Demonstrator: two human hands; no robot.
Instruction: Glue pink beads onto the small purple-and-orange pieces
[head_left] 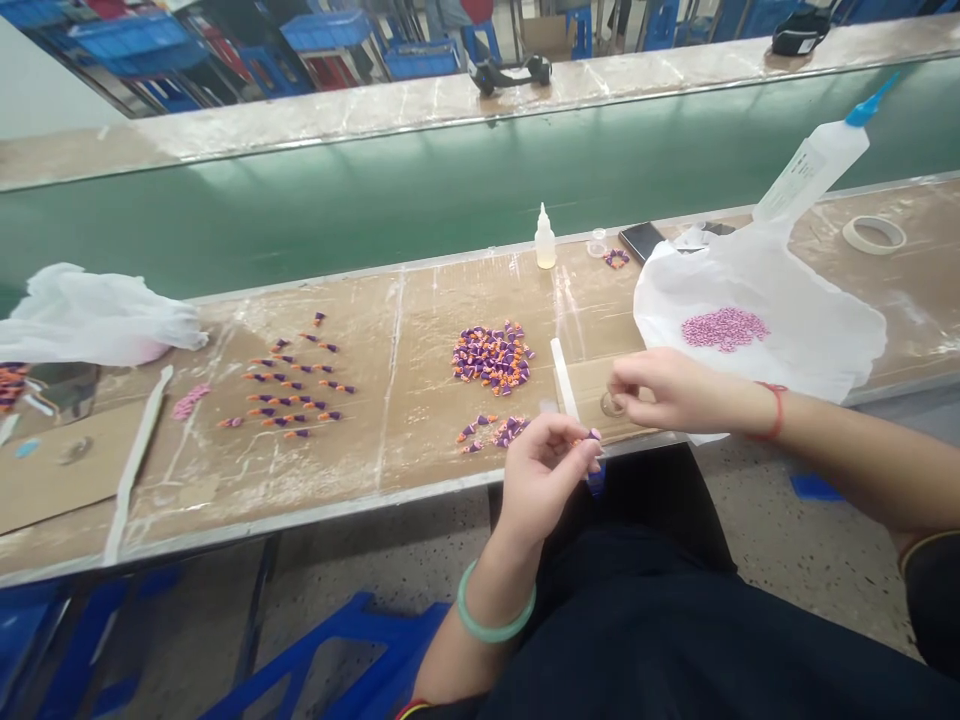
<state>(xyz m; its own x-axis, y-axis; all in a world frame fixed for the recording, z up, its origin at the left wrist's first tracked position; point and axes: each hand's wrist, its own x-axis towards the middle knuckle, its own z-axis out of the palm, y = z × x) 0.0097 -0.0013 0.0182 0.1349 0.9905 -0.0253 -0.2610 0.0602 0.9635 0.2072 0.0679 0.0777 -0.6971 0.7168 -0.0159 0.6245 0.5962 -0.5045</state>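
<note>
Clock directions are read from the left hand (541, 472), twelve being straight across the table (420, 400) toward the green belt (375, 190). That hand grips a small piece (593, 437), purple, orange and pink, between thumb and fingers at the table's near edge, at about two o'clock from the palm.

The right hand (666, 392) is at two o'clock, its fingers curled and the thumb brought near the forefinger. Whether anything is pinched there I cannot tell. A small round disc (609, 405) shows right at its fingertips; contact is unclear.

A white strip (565, 380) lies just past twelve. Similar purple-and-orange pieces make a heap (491, 358) at eleven, with a smaller cluster (510, 432) between ten and eleven, close to the left hand. More lie in slanting rows (289, 385) between nine and ten, with pink bits (191, 401) beyond them.

A small bottle (545, 245) stands upright at twelve. Between twelve and one are a ring of pieces (616, 259) and a phone (640, 241). At two, past the right hand, pink beads (725, 329) lie on a white bag (832, 330).
</note>
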